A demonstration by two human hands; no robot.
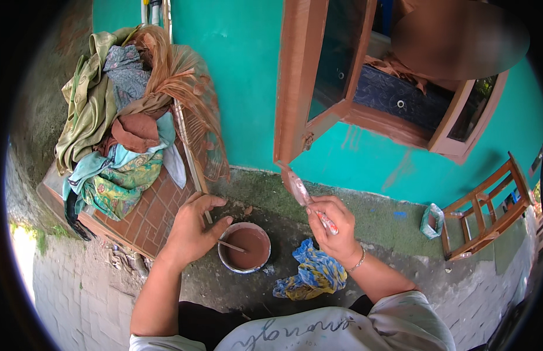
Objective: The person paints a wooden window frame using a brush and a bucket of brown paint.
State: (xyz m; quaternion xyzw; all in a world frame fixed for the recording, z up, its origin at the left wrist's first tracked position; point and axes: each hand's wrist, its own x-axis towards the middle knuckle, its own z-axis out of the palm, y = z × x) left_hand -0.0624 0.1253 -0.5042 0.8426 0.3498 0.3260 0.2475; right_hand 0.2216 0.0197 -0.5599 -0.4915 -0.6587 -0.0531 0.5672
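My right hand [331, 228] is closed round the handle of a paintbrush [299, 190]. Brown paint covers the brush's bristles, and its ferrule is smeared. The bristle end is at the lower corner of an open brown wooden window sash [295, 88]; whether they touch I cannot tell. Held out over the ground, my left hand [192, 231] has its thumb and fingers apart and nothing in it. Just right of that hand stands a small bucket of brown paint [251, 241], with a thin stick [232, 247] leaning in it.
A crumpled blue and yellow cloth [311, 272] lies right of the bucket. At left, piled cloths [122, 117] cover a brick-patterned ledge [149, 219]. A wooden ladder-like frame [488, 213] leans at right beside a small container [431, 221]. The turquoise wall [236, 88] rises ahead.
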